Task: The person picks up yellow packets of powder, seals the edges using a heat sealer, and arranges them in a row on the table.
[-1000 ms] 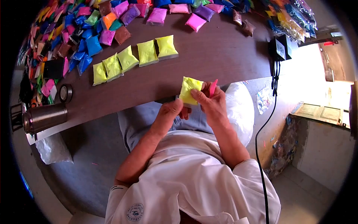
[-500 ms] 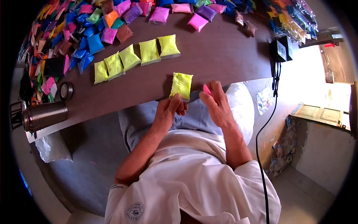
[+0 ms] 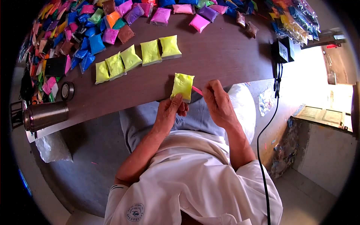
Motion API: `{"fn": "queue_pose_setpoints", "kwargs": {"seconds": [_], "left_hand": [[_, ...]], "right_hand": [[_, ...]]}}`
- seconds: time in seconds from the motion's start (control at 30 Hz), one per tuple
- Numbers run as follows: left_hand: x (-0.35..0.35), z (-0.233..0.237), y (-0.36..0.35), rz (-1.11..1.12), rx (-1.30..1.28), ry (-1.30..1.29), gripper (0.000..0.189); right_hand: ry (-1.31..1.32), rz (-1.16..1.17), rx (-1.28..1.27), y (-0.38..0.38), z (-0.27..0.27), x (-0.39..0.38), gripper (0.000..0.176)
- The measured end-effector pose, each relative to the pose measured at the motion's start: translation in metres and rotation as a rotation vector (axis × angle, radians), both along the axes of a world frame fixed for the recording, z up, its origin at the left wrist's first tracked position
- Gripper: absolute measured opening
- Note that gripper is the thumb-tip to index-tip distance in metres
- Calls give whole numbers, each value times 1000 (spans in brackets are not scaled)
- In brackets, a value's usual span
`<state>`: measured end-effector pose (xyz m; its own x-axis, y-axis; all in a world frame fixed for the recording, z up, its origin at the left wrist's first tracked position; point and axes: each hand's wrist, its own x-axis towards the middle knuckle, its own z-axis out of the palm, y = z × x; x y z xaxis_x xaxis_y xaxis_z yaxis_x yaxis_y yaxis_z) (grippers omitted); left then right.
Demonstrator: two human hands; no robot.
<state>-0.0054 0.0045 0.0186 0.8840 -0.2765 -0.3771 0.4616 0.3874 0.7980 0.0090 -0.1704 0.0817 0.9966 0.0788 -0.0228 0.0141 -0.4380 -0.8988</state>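
Near the table's front edge, my left hand (image 3: 171,110) pinches the lower end of a yellow packet (image 3: 183,84), thumb on top. My right hand (image 3: 217,100) is closed on a thin pink plastic stick (image 3: 197,90) that points left, its tip right at the packet's right edge. Farther up the table, several more yellow packets lie in a slanting row, among them a puffed one (image 3: 151,52) and the rightmost one (image 3: 170,47).
Many coloured packets (image 3: 90,41) are heaped at the back left. A steel flask (image 3: 47,115) lies at the left edge beside a round lid (image 3: 67,91). A black box (image 3: 282,50) with a hanging cable (image 3: 262,150) sits at the right edge, below stacked clear bags (image 3: 296,18).
My right hand has turned over, fingers now curled downward, and the pink stick now shows pointing left at the packet's edge. My left hand and the packet stay almost still.
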Motion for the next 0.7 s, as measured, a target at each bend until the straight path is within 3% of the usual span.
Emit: {"fn": "queue_pose_setpoints", "kwargs": {"seconds": [0.3,0.37,0.7], "left_hand": [[0,-2,-1,16,-6,23,44],[-1,-2,-2,27,-4,31,44],[3,-1,-3,-46,49,-74,50]], "right_hand": [[-190,115,-261,14,-14,-1,17],[-250,90,-417,19,-14,0,15],[-177,-49,-440,14,-20,23,19]]}}
